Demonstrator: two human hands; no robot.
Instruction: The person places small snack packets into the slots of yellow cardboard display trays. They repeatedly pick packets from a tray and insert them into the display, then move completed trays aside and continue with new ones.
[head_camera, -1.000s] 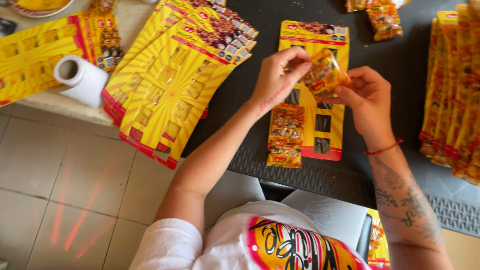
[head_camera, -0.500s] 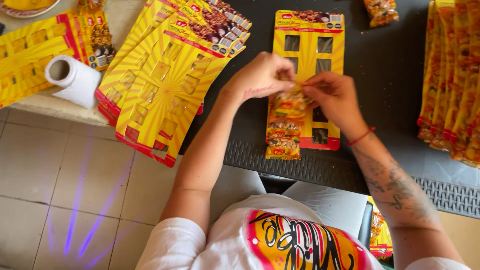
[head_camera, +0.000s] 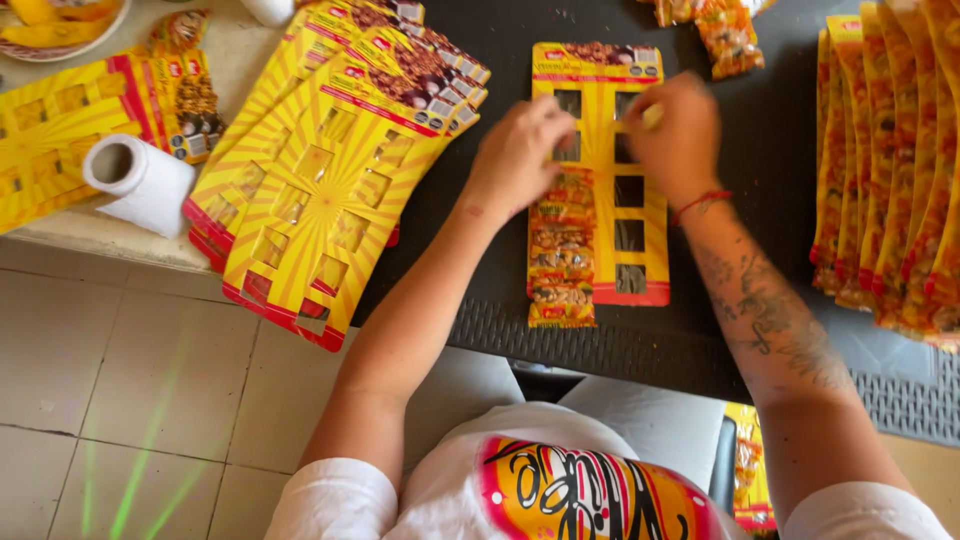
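Card: yellow display card (head_camera: 600, 180) lies flat on the dark desk (head_camera: 780, 200), square to the person, so its slots face up
Packets: snack packets (head_camera: 561, 255) fill the left column's lower slots; right column bare
Left hand: left hand (head_camera: 520, 155) curled, fingertips pressing the card's upper left, steadying it
Right hand: right hand (head_camera: 675, 130) closed, pinching something small and pale, possibly a packet edge; blurred
Stock: blank cards (head_camera: 320, 190) fanned to the left, filled cards (head_camera: 890, 170) overlapped to the right, both within reach
Side: paper roll (head_camera: 140, 180) at the desk's edge
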